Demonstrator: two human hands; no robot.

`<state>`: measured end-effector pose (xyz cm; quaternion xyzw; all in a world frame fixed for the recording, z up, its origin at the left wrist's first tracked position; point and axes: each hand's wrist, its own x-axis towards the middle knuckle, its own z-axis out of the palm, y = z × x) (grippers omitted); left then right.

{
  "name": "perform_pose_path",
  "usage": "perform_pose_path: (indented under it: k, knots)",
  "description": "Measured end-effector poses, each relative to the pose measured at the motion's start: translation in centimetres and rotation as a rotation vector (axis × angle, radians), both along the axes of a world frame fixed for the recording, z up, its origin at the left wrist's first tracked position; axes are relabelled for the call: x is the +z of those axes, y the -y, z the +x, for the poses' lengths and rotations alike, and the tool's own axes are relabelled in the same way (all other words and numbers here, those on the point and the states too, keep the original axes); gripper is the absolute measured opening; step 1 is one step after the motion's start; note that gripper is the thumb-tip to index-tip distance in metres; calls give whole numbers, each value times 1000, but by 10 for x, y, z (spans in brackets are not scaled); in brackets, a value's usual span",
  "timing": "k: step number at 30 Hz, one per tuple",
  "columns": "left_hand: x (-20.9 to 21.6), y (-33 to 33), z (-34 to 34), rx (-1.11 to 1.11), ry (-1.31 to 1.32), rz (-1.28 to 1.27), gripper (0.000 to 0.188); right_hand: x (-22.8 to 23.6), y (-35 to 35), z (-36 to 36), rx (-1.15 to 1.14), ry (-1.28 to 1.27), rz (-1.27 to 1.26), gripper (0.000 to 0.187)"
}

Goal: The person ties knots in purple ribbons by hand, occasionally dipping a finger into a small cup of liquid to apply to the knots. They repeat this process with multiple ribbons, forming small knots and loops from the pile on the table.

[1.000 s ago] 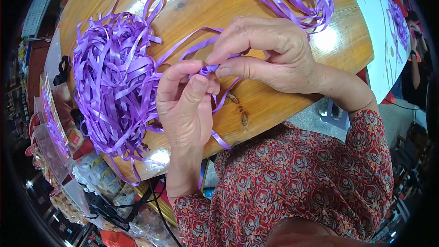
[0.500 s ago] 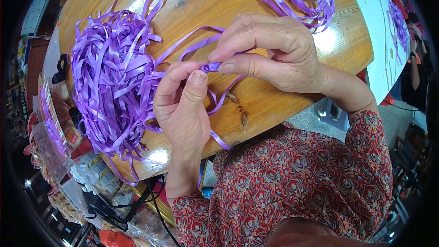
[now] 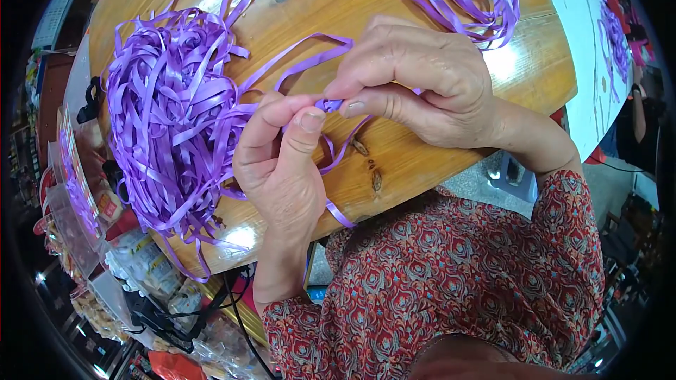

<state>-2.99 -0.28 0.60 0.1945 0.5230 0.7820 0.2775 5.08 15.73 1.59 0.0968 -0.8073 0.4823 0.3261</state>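
A small folded bit of purple satin ribbon (image 3: 329, 105) is pinched between both hands above the wooden table. My left hand (image 3: 285, 155) is closed, its thumb and forefinger gripping the ribbon's left side. From the right, my right hand (image 3: 422, 84) pinches the same piece between thumb and bent fingers. Most of the fold is hidden by the fingertips. Loose ribbon loops behind the hands toward a big tangled heap of purple ribbon (image 3: 172, 127) on the left. One ribbon tail (image 3: 339, 212) shows below, right of my left wrist.
The glossy wooden table (image 3: 310, 7) has a rounded edge close to my body. A second bundle of purple ribbon (image 3: 479, 0) lies at the far right. Beyond it stands a white marbled surface (image 3: 577, 56). Plastic bags (image 3: 144, 264) and black cables (image 3: 236, 309) crowd the lower left.
The right hand's fingers have curled in further and closed nearer to the left fingertips. Less of the folded ribbon shows between them. The left hand has barely shifted.
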Motion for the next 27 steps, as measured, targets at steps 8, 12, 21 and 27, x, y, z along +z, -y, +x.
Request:
perform_pose_path:
  k: [8, 12, 21, 27]
  knots:
    - [1, -1, -1, -33, -19, 18, 9, 1, 0, 0, -12, -3, 41, 18]
    - [0, 0, 0, -22, -61, 6, 9, 2, 1, 2, -26, -13, 80, 19]
    - [0, 0, 5, 32, -156, -36, 8, 2, -1, 2, 13, -5, 76, 18]
    - [2, -1, 11, 48, -165, 26, 8, 4, 5, 4, -2, -56, 113, 18]
